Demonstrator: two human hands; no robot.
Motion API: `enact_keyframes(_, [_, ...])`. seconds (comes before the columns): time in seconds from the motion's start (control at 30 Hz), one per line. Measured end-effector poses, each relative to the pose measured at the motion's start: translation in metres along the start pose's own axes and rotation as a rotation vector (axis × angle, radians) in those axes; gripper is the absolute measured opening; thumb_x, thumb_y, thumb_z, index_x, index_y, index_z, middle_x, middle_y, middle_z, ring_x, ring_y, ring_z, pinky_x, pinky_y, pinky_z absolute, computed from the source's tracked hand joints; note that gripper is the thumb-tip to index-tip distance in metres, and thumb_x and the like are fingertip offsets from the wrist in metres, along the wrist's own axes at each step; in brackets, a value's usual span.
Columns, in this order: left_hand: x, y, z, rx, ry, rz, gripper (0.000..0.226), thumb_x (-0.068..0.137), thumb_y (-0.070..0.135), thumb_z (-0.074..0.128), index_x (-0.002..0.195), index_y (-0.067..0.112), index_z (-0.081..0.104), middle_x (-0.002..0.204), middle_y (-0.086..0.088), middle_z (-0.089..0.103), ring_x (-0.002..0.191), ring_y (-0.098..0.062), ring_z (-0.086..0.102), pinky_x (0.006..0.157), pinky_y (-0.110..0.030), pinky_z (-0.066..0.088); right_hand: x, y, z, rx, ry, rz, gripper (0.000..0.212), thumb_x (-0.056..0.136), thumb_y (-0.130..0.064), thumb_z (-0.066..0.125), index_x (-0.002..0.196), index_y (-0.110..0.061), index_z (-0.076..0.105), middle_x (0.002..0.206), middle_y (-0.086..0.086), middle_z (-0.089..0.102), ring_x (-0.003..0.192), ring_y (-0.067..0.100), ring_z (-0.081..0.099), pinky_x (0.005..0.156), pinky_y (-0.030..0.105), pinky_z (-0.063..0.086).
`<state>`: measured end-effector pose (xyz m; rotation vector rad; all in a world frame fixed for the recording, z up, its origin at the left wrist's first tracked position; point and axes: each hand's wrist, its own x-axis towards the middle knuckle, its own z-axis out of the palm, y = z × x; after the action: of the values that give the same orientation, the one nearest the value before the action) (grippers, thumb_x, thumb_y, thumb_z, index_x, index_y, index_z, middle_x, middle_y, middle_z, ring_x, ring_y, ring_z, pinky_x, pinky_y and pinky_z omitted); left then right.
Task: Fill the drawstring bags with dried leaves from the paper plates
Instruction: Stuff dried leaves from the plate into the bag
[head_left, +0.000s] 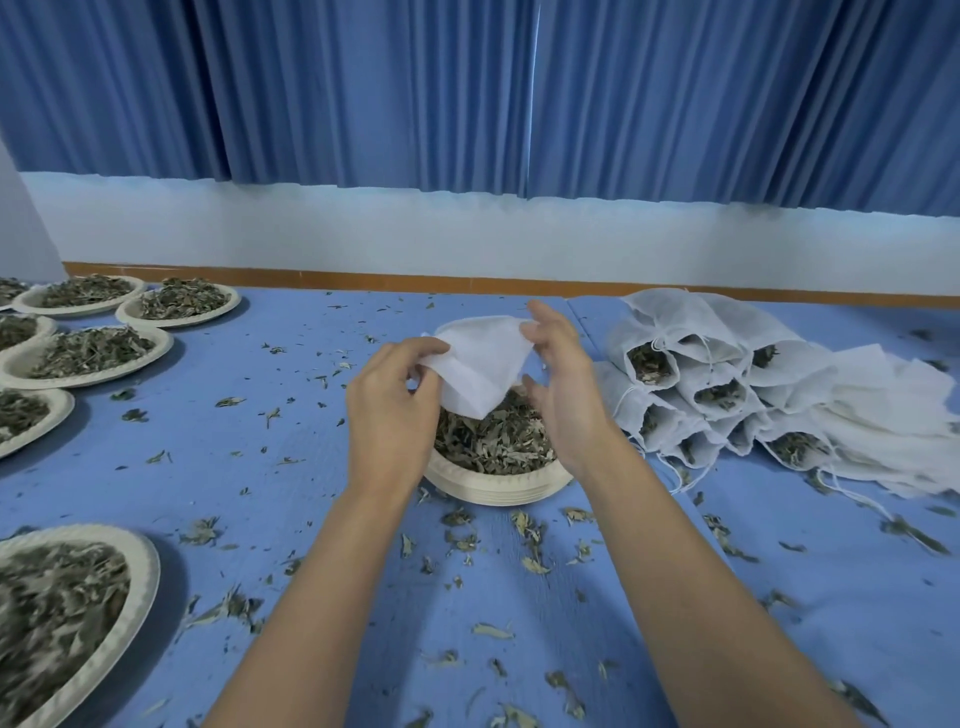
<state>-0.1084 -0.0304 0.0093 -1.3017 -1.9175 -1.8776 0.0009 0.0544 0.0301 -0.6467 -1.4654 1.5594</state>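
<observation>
Beneath blue curtains, dried leaves across blue surface

Soft, even, bluish light; faint shadows; edges bowed, near plate blurred

no readable text, labels, brands, numbers or signs anywhere, plain surfaces throughout

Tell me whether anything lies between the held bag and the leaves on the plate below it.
Nothing visible does. The white bag, pinched by the left hand, hangs directly over the dried leaves on the stacked plates, its lower corner just above them.
</observation>
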Motion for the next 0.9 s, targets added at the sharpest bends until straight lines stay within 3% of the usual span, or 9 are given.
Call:
enact_keyframes(0.17, [0.001, 0.003, -0.005, -0.164, -0.111, -0.142, 0.043, 0.079, -0.005, 0.051, 0.072, 0.035, 0.067, 0.079, 0.018, 0.066, 0.070, 0.004, 0.054, 0.062, -0.006, 0.040, 0.014, 0.003, 0.002, -0.493, 0.025, -0.157, 0.021, 0.087, -0.027, 0.067, 0.108, -0.028, 0.067, 0.122, -0.012, 0.051, 0.132, 0.013, 0.038, 0.108, 0.035, 0.032])
enact_keyframes(0.23, [0.001, 0.002, -0.006, -0.193, -0.121, -0.167, 0.043, 0.079, -0.005, 0.051, 0.069, 0.033, 0.069, 0.077, 0.020, 0.067, 0.067, 0.002, 0.053, 0.058, -0.008, 0.040, 0.017, -0.004, 0.005, -0.469, 0.073, -0.116, 0.001, 0.085, -0.025, 0.069, 0.084, -0.025, 0.069, 0.104, -0.012, 0.058, 0.117, 0.015, 0.051, 0.098, 0.033, 0.041])
enact_keyframes(0.3, [0.001, 0.000, -0.009, -0.228, -0.100, -0.186, 0.043, 0.079, -0.005, 0.050, 0.068, 0.032, 0.070, 0.076, 0.020, 0.067, 0.062, 0.001, 0.051, 0.054, -0.009, 0.038, 0.023, -0.012, 0.004, -0.342, 0.115, -0.009, 0.012, 0.085, -0.019, 0.068, 0.073, -0.021, 0.065, 0.084, -0.009, 0.061, 0.088, 0.013, 0.058, 0.076, 0.027, 0.045])
enact_keyframes(0.4, [0.002, -0.003, -0.014, -0.272, -0.073, -0.208, 0.045, 0.080, -0.006, 0.051, 0.068, 0.033, 0.071, 0.080, 0.018, 0.070, 0.073, -0.002, 0.058, 0.061, -0.012, 0.045, 0.027, -0.024, 0.000, -0.222, 0.153, 0.133, 0.007, 0.087, -0.015, 0.064, 0.083, -0.010, 0.068, 0.075, -0.001, 0.058, 0.068, 0.014, 0.053, 0.056, 0.025, 0.040])
enact_keyframes(0.57, [0.004, 0.000, -0.018, -0.278, -0.054, -0.139, 0.038, 0.085, -0.001, 0.058, 0.074, 0.033, 0.072, 0.106, 0.010, 0.061, 0.098, 0.009, 0.054, 0.071, -0.008, 0.045, 0.031, -0.026, 0.009, -0.108, 0.158, 0.282, 0.011, 0.091, -0.013, 0.061, 0.098, -0.004, 0.061, 0.067, 0.004, 0.056, 0.058, 0.015, 0.054, 0.049, 0.023, 0.046])
enact_keyframes(0.67, [0.007, -0.002, -0.016, -0.221, 0.040, -0.189, 0.021, 0.090, 0.016, 0.062, 0.072, 0.023, 0.070, 0.090, 0.009, 0.062, 0.082, -0.002, 0.059, 0.076, -0.028, 0.052, 0.029, -0.024, 0.011, 0.370, 0.123, 0.356, 0.021, 0.097, -0.023, 0.053, 0.108, -0.005, 0.052, 0.069, 0.009, 0.065, 0.060, 0.016, 0.062, 0.060, 0.027, 0.056])
enact_keyframes(0.7, [0.007, -0.003, -0.015, -0.124, 0.096, -0.163, 0.018, 0.091, 0.020, 0.061, 0.075, 0.020, 0.069, 0.086, 0.009, 0.061, 0.075, 0.000, 0.057, 0.074, -0.024, 0.050, 0.029, -0.020, 0.010, 0.399, 0.120, 0.331, 0.030, 0.097, -0.028, 0.053, 0.114, -0.005, 0.048, 0.081, 0.011, 0.068, 0.070, 0.018, 0.066, 0.069, 0.030, 0.057])
enact_keyframes(0.8, [0.007, -0.004, -0.013, 0.228, 0.222, -0.040, 0.018, 0.093, 0.019, 0.057, 0.094, 0.009, 0.072, 0.089, 0.002, 0.056, 0.071, -0.013, 0.056, 0.062, -0.015, 0.032, 0.021, -0.007, 0.016, 0.007, 0.186, 0.132, 0.048, 0.089, -0.040, 0.063, 0.124, -0.011, 0.047, 0.098, 0.004, 0.066, 0.085, 0.014, 0.064, 0.084, 0.034, 0.055])
enact_keyframes(0.9, [0.002, -0.006, -0.012, 0.432, 0.156, -0.003, 0.021, 0.092, 0.016, 0.057, 0.108, 0.010, 0.069, 0.093, -0.007, 0.061, 0.074, -0.026, 0.059, 0.061, -0.029, 0.033, 0.009, 0.004, 0.022, -0.412, 0.056, -0.107, 0.055, 0.078, -0.047, 0.071, 0.124, -0.031, 0.045, 0.098, -0.012, 0.058, 0.092, 0.007, 0.057, 0.075, 0.027, 0.048])
